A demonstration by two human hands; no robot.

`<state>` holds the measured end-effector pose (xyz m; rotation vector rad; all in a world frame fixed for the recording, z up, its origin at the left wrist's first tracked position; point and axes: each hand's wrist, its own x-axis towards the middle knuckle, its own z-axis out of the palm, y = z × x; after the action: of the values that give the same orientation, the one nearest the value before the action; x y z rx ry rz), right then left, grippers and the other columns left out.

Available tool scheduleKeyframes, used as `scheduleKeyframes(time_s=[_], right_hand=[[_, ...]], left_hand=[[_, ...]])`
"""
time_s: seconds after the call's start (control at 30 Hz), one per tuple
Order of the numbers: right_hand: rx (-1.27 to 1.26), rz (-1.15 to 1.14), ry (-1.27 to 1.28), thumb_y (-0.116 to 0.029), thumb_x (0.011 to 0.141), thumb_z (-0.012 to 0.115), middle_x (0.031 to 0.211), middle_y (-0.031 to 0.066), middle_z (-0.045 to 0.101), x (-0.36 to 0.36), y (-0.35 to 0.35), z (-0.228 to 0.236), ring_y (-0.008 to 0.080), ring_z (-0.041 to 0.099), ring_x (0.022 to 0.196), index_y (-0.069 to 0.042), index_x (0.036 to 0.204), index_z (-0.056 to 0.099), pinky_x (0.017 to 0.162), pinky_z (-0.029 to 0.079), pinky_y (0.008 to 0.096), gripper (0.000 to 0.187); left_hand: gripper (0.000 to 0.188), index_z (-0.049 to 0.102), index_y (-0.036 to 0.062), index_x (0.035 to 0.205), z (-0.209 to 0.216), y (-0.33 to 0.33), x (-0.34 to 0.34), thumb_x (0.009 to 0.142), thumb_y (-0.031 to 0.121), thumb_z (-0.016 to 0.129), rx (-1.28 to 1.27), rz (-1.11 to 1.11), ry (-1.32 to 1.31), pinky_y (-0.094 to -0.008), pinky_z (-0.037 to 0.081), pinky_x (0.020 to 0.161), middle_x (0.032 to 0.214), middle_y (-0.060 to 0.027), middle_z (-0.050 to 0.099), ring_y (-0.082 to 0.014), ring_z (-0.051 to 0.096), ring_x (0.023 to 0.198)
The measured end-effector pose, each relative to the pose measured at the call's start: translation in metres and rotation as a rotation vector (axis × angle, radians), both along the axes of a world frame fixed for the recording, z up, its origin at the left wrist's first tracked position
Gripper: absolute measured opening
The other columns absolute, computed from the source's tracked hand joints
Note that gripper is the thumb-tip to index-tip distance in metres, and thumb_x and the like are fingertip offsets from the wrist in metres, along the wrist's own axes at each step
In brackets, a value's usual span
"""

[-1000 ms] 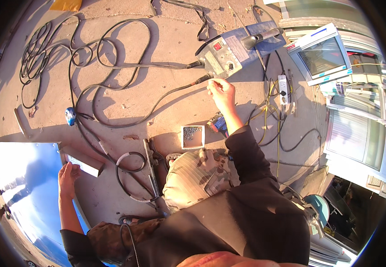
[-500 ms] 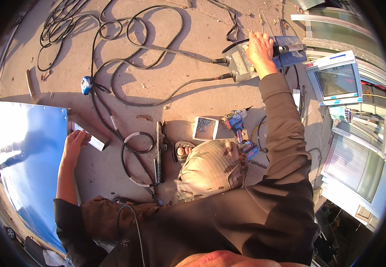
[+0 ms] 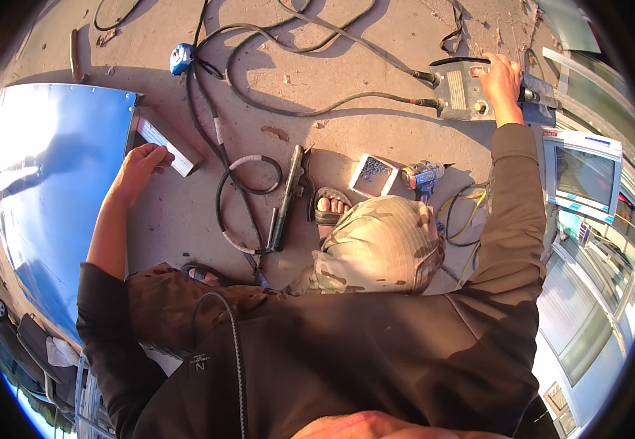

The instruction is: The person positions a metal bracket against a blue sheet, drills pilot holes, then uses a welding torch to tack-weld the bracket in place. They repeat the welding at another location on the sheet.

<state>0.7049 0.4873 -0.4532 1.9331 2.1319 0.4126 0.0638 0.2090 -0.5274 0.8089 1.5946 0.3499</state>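
Note:
My right hand [image 3: 504, 82] is closed over the top of a grey box-shaped welding machine [image 3: 458, 94], near its small knob. Two thick black cables [image 3: 376, 95] plug into the machine's left side. My left hand [image 3: 144, 167], fingers curled together, is at the right edge of a shiny blue reflective panel [image 3: 68, 154]. Just beyond its fingertips lies a long narrow white packet [image 3: 167, 148] against a brownish metal bar [image 3: 178, 137]. Whether the fingers pinch anything is too small to tell.
A blue tape measure [image 3: 181, 58] sits by the cables. Near my knee [image 3: 379, 234] are a white tray [image 3: 373, 175] of small screws, a blue cordless drill [image 3: 421, 174] and a dark metal bar [image 3: 286, 201]. Framed windows [image 3: 583, 175] stand at right.
The view has shifted, moving the scene right and upward in the picture. My left hand has drawn slightly back from the white packet. My right hand stays on the welding machine.

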Motion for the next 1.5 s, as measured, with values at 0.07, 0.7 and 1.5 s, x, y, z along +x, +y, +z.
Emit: scheduleKeyframes(time_s=[0.07,0.7,1.5], right_hand=[[-0.068,-0.078,-0.068,-0.020,0.083,0.074,0.132,0.0047,0.061,-0.011,0.002,0.003,0.0322,0.049,0.127,-0.021,0.129,0.065,0.107,0.041,0.0440,0.047],[-1.157,-0.205,0.682,-0.031,0.081,0.073,0.065,0.0165,0.064,-0.216,-0.271,-0.197,0.0228,0.063,0.059,0.006,0.080,0.063,0.056,0.049,0.0397,0.038],[-1.112,-0.160,1.945,-0.036,0.092,0.060,0.100,0.0107,0.066,-0.255,-0.120,-0.039,0.0194,0.065,0.081,-0.001,0.119,0.063,0.076,0.054,0.0349,0.044]], left_hand=[[0.030,0.067,0.0057,0.101,-0.001,-0.002,-0.003,0.103,0.032,0.053,-0.003,-0.018,0.024,-0.0304,0.049,0.090,0.101,-0.0037,0.071,-0.0130,0.064,0.095],[0.044,0.070,-0.0008,0.100,-0.022,-0.041,0.002,0.092,0.041,0.061,-0.192,-0.322,0.209,-0.0358,0.053,0.080,0.097,-0.0109,0.071,-0.0201,0.067,0.088],[0.027,0.055,0.0060,0.105,0.009,0.011,0.211,0.090,0.024,0.068,0.144,0.478,-0.625,-0.0277,0.044,0.045,0.066,-0.0008,0.054,-0.0107,0.053,0.050]])
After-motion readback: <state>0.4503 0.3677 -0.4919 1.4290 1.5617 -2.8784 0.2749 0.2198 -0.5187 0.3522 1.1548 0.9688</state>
